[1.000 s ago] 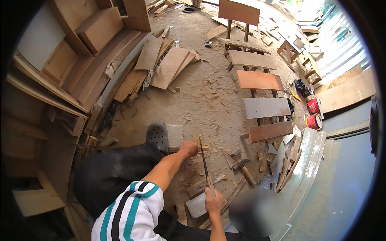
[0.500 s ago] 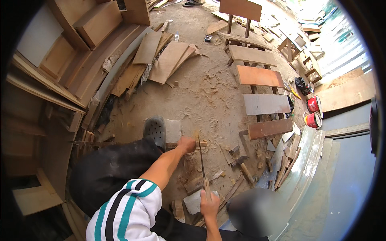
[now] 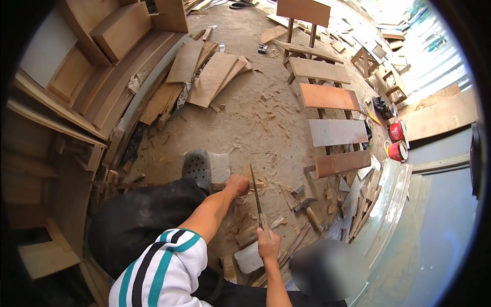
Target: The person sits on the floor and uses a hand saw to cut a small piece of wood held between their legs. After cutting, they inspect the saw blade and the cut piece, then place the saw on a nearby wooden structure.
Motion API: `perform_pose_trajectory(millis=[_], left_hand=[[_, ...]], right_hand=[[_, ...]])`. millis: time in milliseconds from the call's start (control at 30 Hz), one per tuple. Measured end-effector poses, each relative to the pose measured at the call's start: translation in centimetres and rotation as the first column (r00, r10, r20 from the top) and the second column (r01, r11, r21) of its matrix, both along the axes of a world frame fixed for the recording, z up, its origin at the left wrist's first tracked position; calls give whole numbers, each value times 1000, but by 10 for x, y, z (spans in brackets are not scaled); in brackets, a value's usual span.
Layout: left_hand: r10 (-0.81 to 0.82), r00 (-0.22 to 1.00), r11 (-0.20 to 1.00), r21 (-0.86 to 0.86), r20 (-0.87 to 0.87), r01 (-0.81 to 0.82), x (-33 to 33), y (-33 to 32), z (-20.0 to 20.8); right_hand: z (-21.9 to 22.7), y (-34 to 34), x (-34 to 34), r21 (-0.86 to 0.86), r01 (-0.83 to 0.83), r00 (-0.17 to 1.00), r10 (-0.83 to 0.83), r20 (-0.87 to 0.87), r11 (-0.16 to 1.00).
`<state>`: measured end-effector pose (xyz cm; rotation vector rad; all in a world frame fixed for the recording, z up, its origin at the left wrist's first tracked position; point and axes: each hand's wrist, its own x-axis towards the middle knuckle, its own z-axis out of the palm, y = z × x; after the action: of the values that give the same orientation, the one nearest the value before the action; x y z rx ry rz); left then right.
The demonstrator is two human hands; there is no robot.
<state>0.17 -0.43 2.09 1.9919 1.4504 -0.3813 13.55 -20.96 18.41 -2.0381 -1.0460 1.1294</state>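
My right hand (image 3: pixel 268 245) is wrapped round the wooden handle of a handsaw (image 3: pixel 257 197), whose narrow dark blade points away from me. The blade lies across a small strip of wood (image 3: pixel 260 184), just right of my left hand. My left hand (image 3: pixel 237 185) is closed over that strip and presses it down near a pale block (image 3: pixel 220 168) on the ground. Its fingers partly hide the strip. Beside the block stands my foot in a grey clog (image 3: pixel 197 167). How deep the blade sits in the wood is too small to tell.
A hammer (image 3: pixel 310 213) lies among offcuts right of the saw. Several boards rest on a low rack, such as an orange board (image 3: pixel 330 96). Red cans (image 3: pixel 397 150) stand beyond it. Loose planks (image 3: pixel 214 79) and a wooden cabinet (image 3: pixel 123 30) are at the left.
My right hand has pushed the saw forward, away from me, and its tip reaches farther past the wood strip. My left hand stays in place on the strip.
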Motion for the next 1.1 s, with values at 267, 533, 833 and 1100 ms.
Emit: perform_pose_trajectory(millis=[267, 533, 833, 1100], left_hand=[[-79, 996, 997, 20, 41, 78, -1, -14, -1], [-68, 996, 995, 71, 59, 64, 2, -14, -10], [-10, 1000, 1000, -2, 23, 10, 10, -7, 4], [-22, 1000, 1000, -3, 16, 22, 8, -13, -5]], right_hand=[[20, -25, -14, 1, 10, 997, -10, 80, 1000], [37, -4, -15, -59, 56, 997, -54, 47, 997], [2, -7, -1, 35, 23, 999, -24, 30, 999], [34, -43, 9, 79, -7, 999, 3, 54, 997]])
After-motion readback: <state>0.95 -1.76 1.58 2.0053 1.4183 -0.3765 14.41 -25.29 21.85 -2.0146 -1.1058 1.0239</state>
